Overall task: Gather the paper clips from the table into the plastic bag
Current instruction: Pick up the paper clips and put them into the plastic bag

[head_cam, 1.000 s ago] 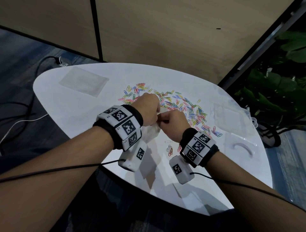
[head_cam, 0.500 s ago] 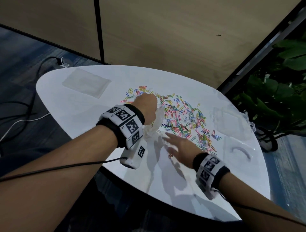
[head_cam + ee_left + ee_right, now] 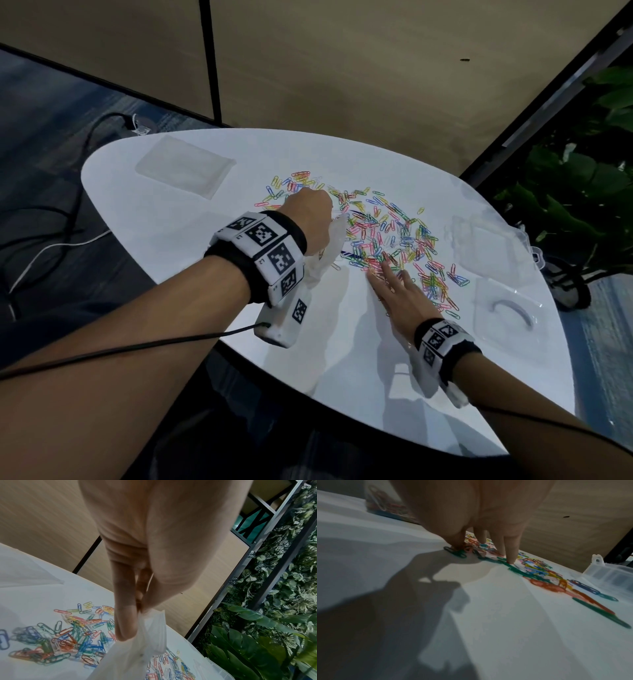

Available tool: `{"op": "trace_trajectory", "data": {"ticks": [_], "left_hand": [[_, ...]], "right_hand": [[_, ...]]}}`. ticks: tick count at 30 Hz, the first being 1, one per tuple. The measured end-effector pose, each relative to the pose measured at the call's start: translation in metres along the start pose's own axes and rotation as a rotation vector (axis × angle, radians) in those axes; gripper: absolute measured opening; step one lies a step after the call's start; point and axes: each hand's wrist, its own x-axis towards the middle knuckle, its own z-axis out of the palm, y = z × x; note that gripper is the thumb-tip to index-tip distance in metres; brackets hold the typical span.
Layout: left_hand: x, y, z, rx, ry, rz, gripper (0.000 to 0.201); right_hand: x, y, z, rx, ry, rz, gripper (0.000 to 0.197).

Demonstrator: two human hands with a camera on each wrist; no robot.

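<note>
Many coloured paper clips (image 3: 387, 233) lie scattered across the middle of the white table (image 3: 342, 359). My left hand (image 3: 310, 219) pinches the rim of a thin clear plastic bag (image 3: 330, 251), which hangs down beside the pile; the left wrist view shows the fingers (image 3: 125, 615) closed on the plastic bag (image 3: 137, 653) above the paper clips (image 3: 68, 646). My right hand (image 3: 394, 284) lies flat with straight, spread fingers on the near edge of the pile. In the right wrist view its fingertips (image 3: 510, 555) touch the paper clips (image 3: 537, 572).
A flat clear bag (image 3: 185, 166) lies at the table's far left. A clear plastic box (image 3: 489, 246) and its lid (image 3: 507, 308) sit at the right edge. Cables run over the floor at left, plants stand at right.
My right hand let go of the bag, dropped to the table and slid flat up to the near edge of the clip pile. The left hand kept holding the bag.
</note>
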Motion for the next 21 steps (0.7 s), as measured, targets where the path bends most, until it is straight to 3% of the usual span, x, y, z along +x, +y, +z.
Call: {"op": "trace_trajectory", "data": {"ticks": [2, 6, 10, 16, 19, 21], "left_hand": [[0.001, 0.000, -0.001, 0.002, -0.006, -0.007, 0.030], [0.003, 0.003, -0.002, -0.006, -0.013, -0.008, 0.031], [0.003, 0.007, 0.001, -0.013, -0.027, -0.003, 0.033], [0.003, 0.008, 0.002, -0.002, -0.028, -0.003, 0.034], [0.003, 0.009, 0.002, -0.010, -0.037, 0.003, 0.033], [0.003, 0.011, 0.003, -0.015, -0.044, 0.003, 0.032]], "right_hand": [[0.007, -0.001, -0.002, 0.039, 0.002, 0.004, 0.091], [0.010, -0.004, -0.001, 0.065, 0.198, -0.022, 0.044], [0.013, -0.001, -0.016, 0.182, 0.218, 0.045, 0.015], [0.011, 0.015, -0.058, 0.845, 0.202, 0.538, 0.013], [0.013, 0.017, -0.086, 1.359, 0.250, 0.549, 0.012], [0.011, 0.008, -0.109, 1.705, 0.262, 0.452, 0.016]]}}
